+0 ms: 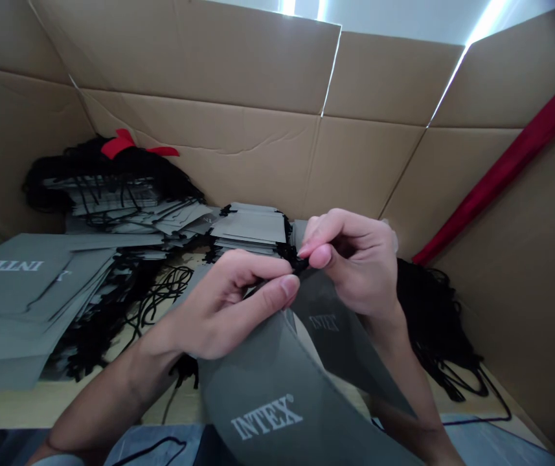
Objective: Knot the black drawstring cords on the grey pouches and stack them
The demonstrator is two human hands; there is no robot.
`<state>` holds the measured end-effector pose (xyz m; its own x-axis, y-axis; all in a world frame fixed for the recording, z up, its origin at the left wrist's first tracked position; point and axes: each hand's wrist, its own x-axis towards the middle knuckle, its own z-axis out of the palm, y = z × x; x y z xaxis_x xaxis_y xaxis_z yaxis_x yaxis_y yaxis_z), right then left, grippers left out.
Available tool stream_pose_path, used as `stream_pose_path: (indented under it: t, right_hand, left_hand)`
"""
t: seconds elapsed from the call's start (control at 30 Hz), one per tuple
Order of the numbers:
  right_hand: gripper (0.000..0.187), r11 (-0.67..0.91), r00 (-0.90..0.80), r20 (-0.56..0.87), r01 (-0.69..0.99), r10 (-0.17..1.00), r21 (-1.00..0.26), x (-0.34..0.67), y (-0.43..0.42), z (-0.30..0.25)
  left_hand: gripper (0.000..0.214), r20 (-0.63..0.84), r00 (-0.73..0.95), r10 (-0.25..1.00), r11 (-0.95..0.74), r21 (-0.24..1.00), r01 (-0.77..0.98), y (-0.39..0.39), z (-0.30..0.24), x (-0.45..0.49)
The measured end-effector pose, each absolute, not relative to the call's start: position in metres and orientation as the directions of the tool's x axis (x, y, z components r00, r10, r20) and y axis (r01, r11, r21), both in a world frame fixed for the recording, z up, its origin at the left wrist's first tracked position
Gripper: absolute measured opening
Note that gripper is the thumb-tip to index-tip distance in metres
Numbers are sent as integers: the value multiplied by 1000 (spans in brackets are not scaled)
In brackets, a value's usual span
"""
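A grey fabric sheet printed INTEX, which looks like a flat pouch, hangs curved below my hands, and a second printed face shows behind it. My left hand is closed, thumb and forefinger pinching the upper corner of the pouch where the black cord is. Close beside it, my right hand pinches a short dark bit of black cord between thumb and fingertips. The fingertips of both hands almost meet there. Whether the cord is knotted is too small to tell.
Grey INTEX pouches lie stacked at the left, black cords along their edge. Another pouch stack stands behind my hands. A heap of black cords lies right. Cardboard walls enclose the table; a red strip slants down the right side.
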<state>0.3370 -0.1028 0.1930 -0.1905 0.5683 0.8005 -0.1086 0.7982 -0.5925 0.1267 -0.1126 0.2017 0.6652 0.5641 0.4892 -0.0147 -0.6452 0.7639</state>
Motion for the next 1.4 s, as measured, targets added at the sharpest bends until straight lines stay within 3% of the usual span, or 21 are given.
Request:
stream_pose_path:
  t: [0.17, 0.3, 0.37, 0.47, 0.53, 0.6, 0.7, 0.8, 1.0, 1.13, 1.2, 1.3, 1.37, 1.4]
  right_hand:
    - [26, 789, -63, 786, 30, 615, -614, 347, -102, 199]
    - [26, 767, -51, 778, 222, 626, -602, 358, -112, 211]
    - [25, 749, -39, 782, 323, 622, -579, 360, -120, 215]
    - [27, 741, 72, 842, 439, 535, -508, 357, -132, 216]
    - [27, 735, 54, 857, 489, 513, -470, 350, -136, 214]
    - [26, 729, -82, 824, 521, 561, -444, 341, -137, 209]
    - [37, 714, -268, 733, 576, 625, -398, 326, -131, 200]
    - [15, 697, -345, 694, 644, 632, -315, 315, -126, 192]
    - [24, 691, -371, 740, 702, 560, -172, 307, -133, 187]
    - [14, 657, -395, 726, 747, 563, -103, 301, -137, 180]
    - [13, 655, -374, 726, 743, 577, -138, 302, -139, 178]
    - [25, 629, -275, 733, 734, 622, -258, 318, -142, 181]
    - [30, 598, -229, 666, 695, 710, -398, 336, -141, 188]
    - [28, 577, -235, 586, 643, 775, -504, 346, -139, 191]
  left_hand:
    - [17, 490, 663, 566, -707, 703, 85, -104, 207, 117]
    - [16, 457, 672, 582, -742, 636, 210, -95, 208, 107]
    - [16, 590, 519, 618, -776, 562, 286, -92, 206, 107]
    - [11, 854, 40, 518, -794, 463, 394, -88, 201, 113]
    - [26, 892, -194, 408, -779, 451, 436, -89, 200, 120]
    - [43, 870, -256, 422, -765, 493, 414, -93, 200, 126]
    - [39, 800, -171, 575, -740, 598, 307, -103, 196, 135]
    - [5, 790, -78, 609, -764, 610, 213, -110, 190, 140]
    - [15, 781, -45, 622, -750, 612, 250, -120, 189, 141]
    - [17, 815, 6, 579, -773, 547, 320, -131, 190, 134]
    - [6, 837, 86, 540, -818, 498, 288, -136, 183, 122]
    - [19, 844, 267, 466, -872, 387, 300, -139, 158, 92]
    - [25, 705, 552, 445, -874, 210, 438, -137, 133, 68]
    - [34, 529, 697, 484, -844, 73, 531, -135, 119, 57]
